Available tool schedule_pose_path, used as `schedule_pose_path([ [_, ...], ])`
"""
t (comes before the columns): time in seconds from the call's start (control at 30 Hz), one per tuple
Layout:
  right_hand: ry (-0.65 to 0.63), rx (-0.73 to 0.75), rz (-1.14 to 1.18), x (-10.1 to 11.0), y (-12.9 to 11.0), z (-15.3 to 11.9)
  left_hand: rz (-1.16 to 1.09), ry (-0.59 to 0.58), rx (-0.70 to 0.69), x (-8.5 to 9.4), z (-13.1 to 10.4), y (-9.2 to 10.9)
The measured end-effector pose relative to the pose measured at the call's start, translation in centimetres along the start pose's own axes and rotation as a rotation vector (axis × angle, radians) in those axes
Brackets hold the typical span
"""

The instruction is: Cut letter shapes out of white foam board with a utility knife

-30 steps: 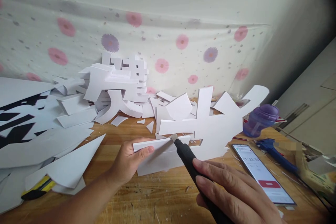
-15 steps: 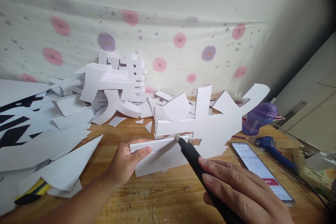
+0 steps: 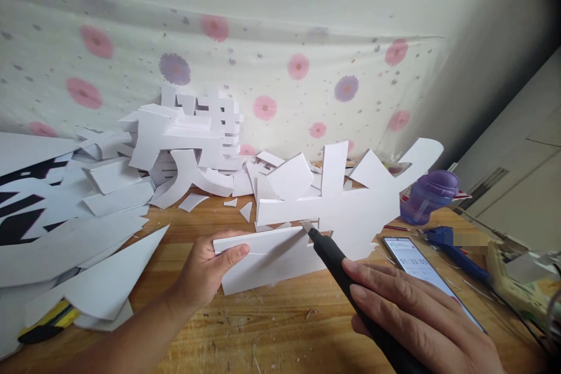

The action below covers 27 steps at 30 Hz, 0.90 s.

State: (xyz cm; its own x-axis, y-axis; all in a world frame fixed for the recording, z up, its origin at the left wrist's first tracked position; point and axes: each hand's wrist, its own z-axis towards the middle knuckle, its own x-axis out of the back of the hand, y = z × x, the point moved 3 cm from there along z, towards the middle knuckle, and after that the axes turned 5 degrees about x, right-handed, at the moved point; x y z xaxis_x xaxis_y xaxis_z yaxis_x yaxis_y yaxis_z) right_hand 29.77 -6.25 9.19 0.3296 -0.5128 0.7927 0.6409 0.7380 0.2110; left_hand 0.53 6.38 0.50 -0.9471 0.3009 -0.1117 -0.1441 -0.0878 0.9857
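My left hand (image 3: 219, 263) pinches the lower left end of a white foam board cutout (image 3: 355, 210), thumb on the near face and fingers behind. The cutout stands on edge above the wooden table, with a long slot and a curved arm rising at its right. In my right hand (image 3: 407, 304) is a black-handled knife (image 3: 335, 263), gripped between thumb and fingers. Its short pale blade touches or lies just over the edge of the lower strip, near the slot's inner end. I cannot tell how deep the blade sits.
White foam pieces (image 3: 184, 140) are stacked at the back. More sheets (image 3: 105, 286) and a yellow-black cutter (image 3: 50, 321) lie left. Right are a phone (image 3: 427, 272) showing a timer, a purple cup (image 3: 432, 198) and a blue tool (image 3: 458, 254). A flowered sheet (image 3: 298, 93) hangs behind.
The knife tip has slid right along the lower strip's edge, toward the slot's inner end, with my right hand. My left hand keeps its hold. The whole view has shifted slightly.
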Motion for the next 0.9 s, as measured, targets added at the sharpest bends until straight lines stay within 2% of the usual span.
schedule_pose_path([
  [0.2, 0.016, 0.002, -0.007, 0.2, -0.1, -0.3, -0.008, 0.000, -0.006, -0.3, -0.1, 0.4],
  [0.4, 0.193, 0.031, 0.064, 0.3, -1.4, 1.5, 0.008, 0.051, 0.028, -0.5, -0.2, 0.8],
  [0.5, 0.187, 0.045, 0.055, 0.3, -1.7, 2.6, 0.011, 0.045, 0.067, -0.5, -0.2, 0.7],
  [0.6, 0.187, 0.049, 0.041, 0.1, -1.8, 3.2, 0.011, 0.048, 0.038, -0.4, -0.2, 0.6],
  [0.73, 0.247, 0.004, 0.058, -0.6, -1.4, 2.8, 0.010, 0.041, 0.020, -0.4, -0.2, 0.5],
  [0.9, 0.243, 0.001, 0.097, -1.2, -0.8, 1.7, 0.036, 0.053, -0.006, -0.3, -0.2, 0.5],
])
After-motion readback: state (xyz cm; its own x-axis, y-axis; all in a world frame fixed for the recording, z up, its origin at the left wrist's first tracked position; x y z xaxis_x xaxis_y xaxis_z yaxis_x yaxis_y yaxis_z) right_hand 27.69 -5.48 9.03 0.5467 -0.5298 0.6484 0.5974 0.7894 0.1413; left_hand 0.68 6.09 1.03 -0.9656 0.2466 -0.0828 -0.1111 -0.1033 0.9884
